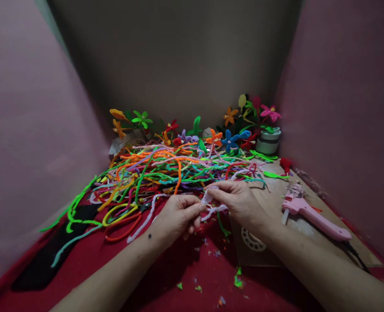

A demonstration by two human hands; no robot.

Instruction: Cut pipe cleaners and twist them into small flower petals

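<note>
My left hand (179,214) and my right hand (235,199) meet just in front of a big heap of coloured pipe cleaners (175,173). Both pinch a pale lilac pipe cleaner (211,203) between fingertips; its bent ends stick out between the two hands. My left fingers are curled closed under it, and my right thumb and forefinger press on its upper loop. The hands hover above a red cloth (192,268).
Finished pipe-cleaner flowers (230,138) stand along the back, some in a small white pot (268,141). A pink glue gun (311,214) lies on a cardboard sheet (276,255) at right. A black strip (49,255) lies at left. Pink walls close in both sides.
</note>
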